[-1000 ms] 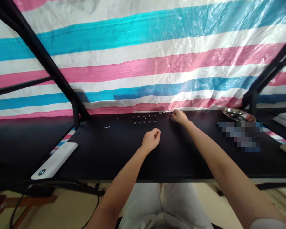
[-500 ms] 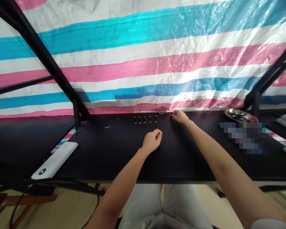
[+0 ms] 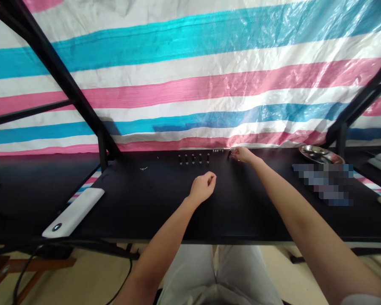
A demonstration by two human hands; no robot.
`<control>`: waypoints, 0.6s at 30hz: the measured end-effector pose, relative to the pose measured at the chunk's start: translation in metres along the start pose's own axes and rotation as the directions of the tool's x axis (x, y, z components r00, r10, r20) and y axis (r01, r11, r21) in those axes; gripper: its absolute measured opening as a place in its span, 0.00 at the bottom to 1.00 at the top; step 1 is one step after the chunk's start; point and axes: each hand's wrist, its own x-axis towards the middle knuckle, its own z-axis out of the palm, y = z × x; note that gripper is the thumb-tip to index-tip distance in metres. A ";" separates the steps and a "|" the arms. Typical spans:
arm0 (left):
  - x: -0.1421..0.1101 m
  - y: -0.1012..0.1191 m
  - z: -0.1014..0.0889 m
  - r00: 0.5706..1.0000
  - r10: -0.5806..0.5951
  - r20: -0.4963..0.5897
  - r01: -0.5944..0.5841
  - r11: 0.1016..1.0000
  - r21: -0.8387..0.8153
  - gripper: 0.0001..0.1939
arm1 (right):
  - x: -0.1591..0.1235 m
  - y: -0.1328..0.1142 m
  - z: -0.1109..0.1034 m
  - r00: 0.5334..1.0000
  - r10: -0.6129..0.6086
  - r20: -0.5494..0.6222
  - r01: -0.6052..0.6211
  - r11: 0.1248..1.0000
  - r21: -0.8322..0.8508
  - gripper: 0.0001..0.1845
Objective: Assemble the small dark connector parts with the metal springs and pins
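My right hand (image 3: 244,155) reaches to the back of the black table, fingers pinched together. At its fingertips is a small dark cylindrical piece (image 3: 229,153), slightly tilted; the exact contact is too small to make out. Just left of it lies a short row of tiny silvery pieces (image 3: 218,151). Farther left, several small black cylinders with pale ends (image 3: 193,159) stand spaced out in a line. My left hand (image 3: 203,187) rests on the table in front of that line, its fingers curled into a loose fist. Whether anything is inside it is hidden.
A shiny metal dish (image 3: 320,155) sits at the back right, beside a blurred-out patch (image 3: 325,184). A white power bank-like box (image 3: 73,213) lies at the left edge. A thin white scrap (image 3: 144,168) is on the black table (image 3: 139,203). Striped sheeting (image 3: 190,93) hangs behind.
My right hand has shifted slightly to the right, so more of the dark piece at its fingertips shows. My left hand has stayed in place.
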 end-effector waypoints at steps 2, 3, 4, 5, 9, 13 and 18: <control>0.000 -0.001 0.000 1.000 -0.001 -0.001 0.001 1.000 0.003 0.11 | 0.000 0.002 0.002 1.000 0.017 -0.010 -0.016 1.000 0.027 0.04; 0.000 -0.001 0.000 1.000 -0.004 -0.002 0.004 1.000 0.005 0.11 | 0.000 0.003 0.003 1.000 0.028 -0.011 -0.027 0.999 0.041 0.04; 0.000 -0.001 0.000 1.000 -0.008 -0.002 0.008 1.000 0.007 0.12 | 0.001 0.004 0.004 0.999 0.039 -0.011 -0.038 0.998 0.056 0.04; 0.000 -0.001 0.000 1.000 -0.012 -0.002 0.012 1.000 0.008 0.12 | 0.001 0.005 0.006 0.999 0.050 -0.010 -0.049 0.996 0.075 0.04; -0.001 -0.002 0.001 1.000 -0.018 0.002 0.018 1.000 0.010 0.12 | 0.001 0.007 0.009 0.997 0.082 -0.014 -0.080 0.989 0.121 0.05; -0.001 -0.002 0.002 1.000 -0.021 0.001 0.021 1.000 0.015 0.12 | -0.001 0.005 0.009 0.996 0.075 -0.051 -0.069 0.991 0.111 0.06; -0.001 -0.003 0.001 1.000 -0.013 -0.001 0.013 1.000 0.017 0.12 | -0.002 0.001 0.009 0.996 0.078 -0.037 -0.073 0.991 0.109 0.04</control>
